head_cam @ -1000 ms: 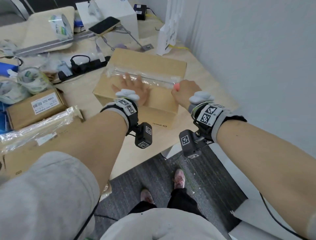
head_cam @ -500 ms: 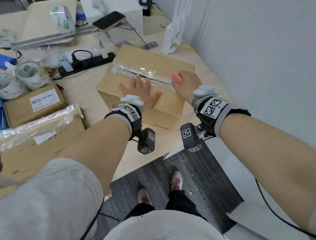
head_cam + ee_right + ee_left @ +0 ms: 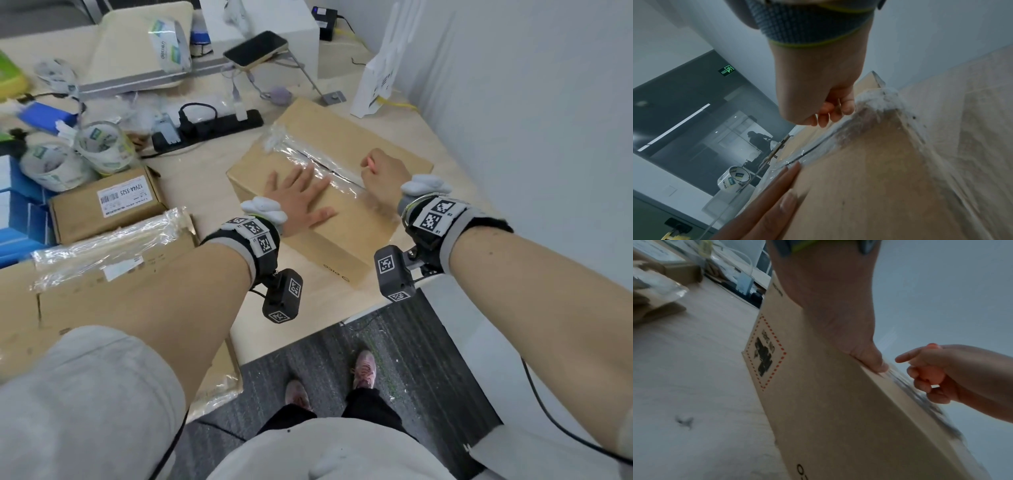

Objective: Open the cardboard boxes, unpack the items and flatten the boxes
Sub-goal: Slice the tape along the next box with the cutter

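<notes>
A brown cardboard box [image 3: 346,236] lies on the table with clear tape [image 3: 291,150] along its top seam. A dark slit runs through the tape between my two hands. My left hand [image 3: 298,195] lies flat on the near flap, fingers spread, and its thumb [image 3: 869,356] rests at the box [image 3: 818,402] edge. My right hand [image 3: 383,174] is a fist at the right end of the seam and grips a small pink tool [image 3: 933,374]. The right wrist view shows that right hand [image 3: 830,110] with curled fingers just above the tape [image 3: 869,104].
Left of the box lie a small labelled carton [image 3: 106,205] and a larger flat box under plastic film [image 3: 102,274]. Tape rolls [image 3: 102,147], a black power strip [image 3: 205,130] and a phone on a stand [image 3: 255,51] sit behind. A wall stands close on the right.
My right fist has stayed at the right end of the taped seam, and the pink tool now shows less. My left hand still lies flat. The head view has shifted slightly.
</notes>
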The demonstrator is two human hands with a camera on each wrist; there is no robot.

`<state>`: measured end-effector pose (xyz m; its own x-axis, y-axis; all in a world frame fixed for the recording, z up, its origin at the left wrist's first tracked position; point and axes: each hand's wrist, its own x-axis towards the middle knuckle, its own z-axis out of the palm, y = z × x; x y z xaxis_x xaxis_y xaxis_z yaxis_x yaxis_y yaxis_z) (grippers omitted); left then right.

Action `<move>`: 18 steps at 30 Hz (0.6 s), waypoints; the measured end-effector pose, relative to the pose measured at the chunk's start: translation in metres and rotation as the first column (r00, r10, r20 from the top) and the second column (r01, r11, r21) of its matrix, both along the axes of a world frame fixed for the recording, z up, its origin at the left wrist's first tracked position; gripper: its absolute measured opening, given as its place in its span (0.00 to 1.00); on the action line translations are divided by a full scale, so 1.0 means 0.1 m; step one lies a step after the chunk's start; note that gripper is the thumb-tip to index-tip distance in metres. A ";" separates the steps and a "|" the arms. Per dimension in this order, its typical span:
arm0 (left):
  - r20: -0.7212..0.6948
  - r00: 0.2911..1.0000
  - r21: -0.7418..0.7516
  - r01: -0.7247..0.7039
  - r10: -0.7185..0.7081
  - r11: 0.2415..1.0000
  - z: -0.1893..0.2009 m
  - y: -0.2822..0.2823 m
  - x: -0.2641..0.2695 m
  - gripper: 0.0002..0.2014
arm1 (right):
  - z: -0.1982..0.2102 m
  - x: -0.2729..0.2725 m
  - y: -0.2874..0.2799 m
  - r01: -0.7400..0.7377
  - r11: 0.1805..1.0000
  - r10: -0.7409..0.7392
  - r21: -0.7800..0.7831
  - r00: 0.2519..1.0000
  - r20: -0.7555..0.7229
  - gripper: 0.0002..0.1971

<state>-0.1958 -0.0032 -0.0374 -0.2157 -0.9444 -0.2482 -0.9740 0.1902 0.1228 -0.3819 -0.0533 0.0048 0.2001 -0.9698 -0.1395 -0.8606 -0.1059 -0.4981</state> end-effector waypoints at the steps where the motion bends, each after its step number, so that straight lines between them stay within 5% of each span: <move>1: 0.009 1.000 0.004 0.015 -0.015 1.000 0.00 -0.01 0.02 0.37 | 0.00 -0.02 0.01 0.000 1.000 0.000 0.025 1.000 -0.016 0.16; 7: 0.021 1.000 0.042 -0.015 0.014 0.999 0.04 -0.04 0.09 0.36 | -0.01 -0.02 0.12 0.039 0.990 -0.021 0.134 0.991 -0.135 0.07; 11: 0.107 0.972 -0.015 -0.210 0.211 0.977 0.06 0.05 -0.06 0.38 | 0.06 0.03 0.17 0.041 0.982 -0.005 0.184 0.981 -0.194 0.06; 14: 0.020 0.935 -0.009 -0.355 0.355 0.935 0.07 0.16 -0.25 0.37 | 0.07 0.02 0.10 0.072 0.966 -0.066 0.249 0.997 -0.034 0.19; 18: -0.087 0.882 0.013 -0.463 0.463 0.886 0.05 0.24 -0.48 0.42 | 0.08 -0.05 0.10 0.050 0.999 -0.049 0.011 0.997 -0.060 0.19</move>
<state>-0.2435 0.0203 -0.0328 0.2267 -0.9437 -0.2408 -0.9373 -0.2786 0.2095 -0.3866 -0.0430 0.0128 0.1430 -0.9763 -0.1622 -0.8928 -0.0565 -0.4470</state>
